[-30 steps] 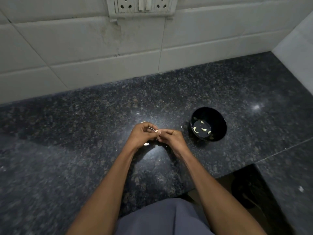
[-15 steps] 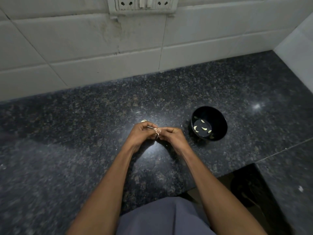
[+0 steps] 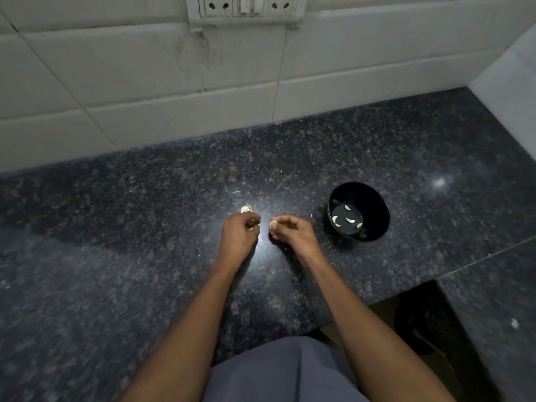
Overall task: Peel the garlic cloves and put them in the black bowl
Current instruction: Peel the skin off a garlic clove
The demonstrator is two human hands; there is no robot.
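Head view looks down on a dark speckled granite counter (image 3: 145,242) backed by a white tiled wall (image 3: 116,82). Near the middle of the counter, the right hand (image 3: 293,233) pinches a small pale garlic clove (image 3: 273,225) between thumb and fingertips, the clove showing at the left tip of the grip, with the fingers closed around it. The left hand (image 3: 239,235) sits just left of it, the two hands apart with a small gap between them; its fingers are curled inward, and a pale scrap shows at its fingertips, though what it is cannot be told. Just beyond the left hand, a pale piece of garlic (image 3: 246,209) lies on the counter. To the right of the right hand stands a round black bowl (image 3: 374,204), apart from the hand, with several peeled pale garlic cloves (image 3: 348,220) lying on its bottom.
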